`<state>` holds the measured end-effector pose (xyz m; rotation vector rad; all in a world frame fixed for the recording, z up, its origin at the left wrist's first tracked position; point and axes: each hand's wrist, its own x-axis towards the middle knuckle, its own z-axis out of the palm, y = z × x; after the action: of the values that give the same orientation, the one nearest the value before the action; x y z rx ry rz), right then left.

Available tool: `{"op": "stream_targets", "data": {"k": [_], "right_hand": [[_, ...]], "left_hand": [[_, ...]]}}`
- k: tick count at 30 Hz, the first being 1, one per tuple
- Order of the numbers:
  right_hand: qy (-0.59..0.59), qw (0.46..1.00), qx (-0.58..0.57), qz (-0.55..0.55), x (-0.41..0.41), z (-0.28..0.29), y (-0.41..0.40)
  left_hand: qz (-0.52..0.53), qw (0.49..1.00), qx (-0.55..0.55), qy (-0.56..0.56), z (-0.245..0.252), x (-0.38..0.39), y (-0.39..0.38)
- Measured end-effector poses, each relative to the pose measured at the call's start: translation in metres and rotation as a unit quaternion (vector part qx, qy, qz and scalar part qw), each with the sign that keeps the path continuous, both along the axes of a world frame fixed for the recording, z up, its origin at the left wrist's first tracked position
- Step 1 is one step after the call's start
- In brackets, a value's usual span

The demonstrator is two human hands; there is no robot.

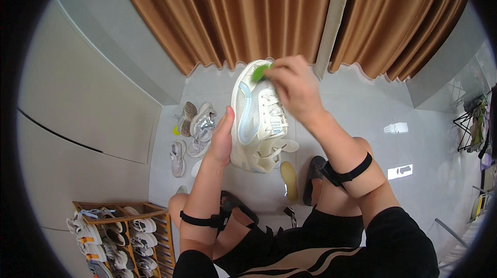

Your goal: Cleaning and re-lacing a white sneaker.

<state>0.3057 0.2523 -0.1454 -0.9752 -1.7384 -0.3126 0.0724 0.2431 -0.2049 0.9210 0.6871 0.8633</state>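
Note:
A white lace-up sneaker [248, 119] with light blue trim is held up before me, its toe pointing away. My left hand [223, 134] grips it along its left side, thumb up; the fingers are hidden beneath the shoe. Over the toe, my right hand [297, 84] pinches a small bright green object [259, 73], blurred, which looks like a brush or cloth; it is at the toe's upper surface. The tongue and laces hang loose near the shoe's opening. A yellowish insole [288, 181] lies on the floor below the sneaker, between my feet.
Several shoes [204, 121] stand on the tiled floor to the left, beside a small yellow object [176, 130]. A wooden shoe rack [128, 220] full of shoes is at the lower left. Brown curtains [248, 14] hang ahead. A folding frame with clothes [471, 126] is at the right.

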Motion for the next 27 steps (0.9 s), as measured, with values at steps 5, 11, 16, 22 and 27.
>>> {"op": "stream_targets", "data": {"k": [5, 11, 16, 22, 27], "right_hand": [[0.101, 0.994, -0.028, -0.009, 0.007, -0.002, 0.001], [0.005, 0.997, -0.010, 0.082, -0.021, 0.004, -0.016], [0.069, 0.998, 0.002, -0.008, -0.001, 0.003, 0.000], [0.026, 0.997, -0.006, 0.079, -0.022, -0.002, -0.006], [0.032, 0.993, 0.007, 0.110, -0.011, -0.011, -0.001]], "left_hand": [[0.011, 1.000, -0.004, -0.013, -0.003, -0.003, 0.003], [0.022, 0.962, 0.172, 0.212, -0.006, -0.005, -0.003], [0.044, 0.955, 0.216, 0.201, -0.010, 0.003, -0.002], [0.029, 0.983, 0.114, 0.143, -0.021, -0.002, 0.001], [0.026, 0.999, 0.009, 0.046, -0.018, 0.001, 0.002]]}}
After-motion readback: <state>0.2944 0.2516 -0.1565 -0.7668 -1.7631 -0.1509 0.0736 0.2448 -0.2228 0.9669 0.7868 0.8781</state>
